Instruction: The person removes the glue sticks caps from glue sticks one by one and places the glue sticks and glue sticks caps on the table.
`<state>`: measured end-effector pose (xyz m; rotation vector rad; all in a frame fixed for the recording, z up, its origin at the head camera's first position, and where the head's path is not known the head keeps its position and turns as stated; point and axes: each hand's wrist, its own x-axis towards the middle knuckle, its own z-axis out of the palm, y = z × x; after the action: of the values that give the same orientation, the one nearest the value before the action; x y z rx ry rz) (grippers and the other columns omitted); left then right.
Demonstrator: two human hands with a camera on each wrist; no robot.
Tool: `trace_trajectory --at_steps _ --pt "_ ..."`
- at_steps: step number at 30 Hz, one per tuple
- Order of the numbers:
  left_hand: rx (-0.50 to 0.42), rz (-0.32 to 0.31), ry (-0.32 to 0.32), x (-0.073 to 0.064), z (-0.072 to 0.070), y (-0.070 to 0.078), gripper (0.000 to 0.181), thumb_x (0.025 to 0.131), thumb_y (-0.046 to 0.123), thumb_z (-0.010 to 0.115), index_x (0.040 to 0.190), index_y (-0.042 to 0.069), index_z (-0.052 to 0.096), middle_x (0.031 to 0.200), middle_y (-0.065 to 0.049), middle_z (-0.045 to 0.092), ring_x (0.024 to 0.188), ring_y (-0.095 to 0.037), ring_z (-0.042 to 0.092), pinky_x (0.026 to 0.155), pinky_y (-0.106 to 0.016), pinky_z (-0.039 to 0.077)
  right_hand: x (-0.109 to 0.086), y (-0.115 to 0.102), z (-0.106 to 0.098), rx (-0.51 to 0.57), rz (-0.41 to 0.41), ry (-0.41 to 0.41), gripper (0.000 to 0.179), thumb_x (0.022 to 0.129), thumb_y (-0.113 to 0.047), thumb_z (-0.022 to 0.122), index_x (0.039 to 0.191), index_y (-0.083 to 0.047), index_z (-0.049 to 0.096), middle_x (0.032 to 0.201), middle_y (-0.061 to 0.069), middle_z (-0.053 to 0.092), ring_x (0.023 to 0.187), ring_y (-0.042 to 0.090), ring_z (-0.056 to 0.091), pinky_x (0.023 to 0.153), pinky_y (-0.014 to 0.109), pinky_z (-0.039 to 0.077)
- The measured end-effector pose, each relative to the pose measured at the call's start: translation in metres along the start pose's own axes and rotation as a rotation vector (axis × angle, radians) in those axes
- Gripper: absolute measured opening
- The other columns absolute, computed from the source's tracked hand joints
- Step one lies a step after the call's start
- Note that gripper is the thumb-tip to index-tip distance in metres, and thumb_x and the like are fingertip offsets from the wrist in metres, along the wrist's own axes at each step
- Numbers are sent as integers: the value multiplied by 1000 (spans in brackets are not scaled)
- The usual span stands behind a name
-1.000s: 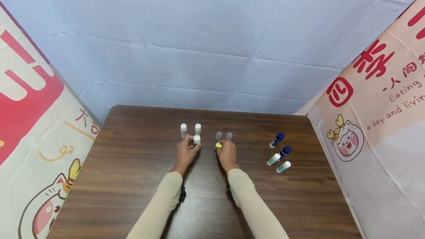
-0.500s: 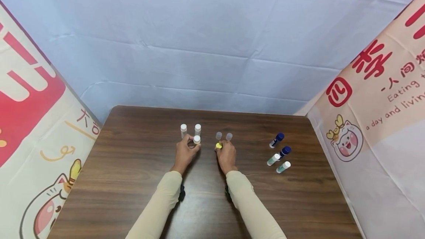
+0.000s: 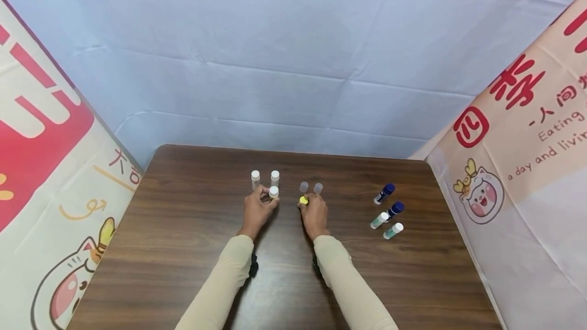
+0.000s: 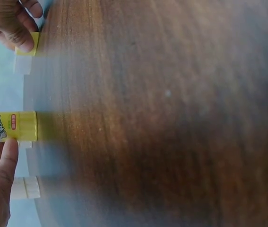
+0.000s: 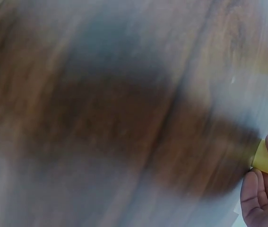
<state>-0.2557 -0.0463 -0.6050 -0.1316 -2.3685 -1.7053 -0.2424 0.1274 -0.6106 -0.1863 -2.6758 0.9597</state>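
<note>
My left hand (image 3: 258, 211) grips a yellow glue stick (image 4: 22, 125) with its thumb and fingers. The stick is upright on the table, its white top (image 3: 273, 191) showing from above. Just beyond stand two white-topped tubes, a left one (image 3: 255, 178) and a right one (image 3: 274, 177). My right hand (image 3: 315, 215) pinches a small yellow cap (image 5: 265, 158) at table level, to the right of the glue stick and apart from it. Two translucent caps, one on the left (image 3: 304, 186) and one on the right (image 3: 318, 187), sit behind that hand.
At the right lie or stand two dark-blue-capped tubes (image 3: 384, 193) and two white-and-green tubes (image 3: 379, 220) with white caps. The brown wooden table (image 3: 183, 228) ends at a pale cloth backdrop (image 3: 275, 90), with printed cloths at both sides.
</note>
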Motion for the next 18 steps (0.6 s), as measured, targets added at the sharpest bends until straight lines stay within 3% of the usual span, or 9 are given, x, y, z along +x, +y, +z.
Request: trace_trajectory --at_steps 10,18 --pt "-15 1 -3 -1 -1 -1 28 73 -3 81 90 -2 59 98 -24 69 91 -31 70 74 -27 57 -1 0 -2 -10 -13 -26 28 78 -10 81 99 3 69 99 15 67 90 33 66 77 42 55" --pt "6 -5 -7 0 -1 -1 28 74 -1 82 91 -1 59 100 -23 69 92 -31 69 75 -27 57 0 2 -1 -47 -89 -11 26 76 -11 82 91 2 65 90 15 66 83 32 64 72 42 54"
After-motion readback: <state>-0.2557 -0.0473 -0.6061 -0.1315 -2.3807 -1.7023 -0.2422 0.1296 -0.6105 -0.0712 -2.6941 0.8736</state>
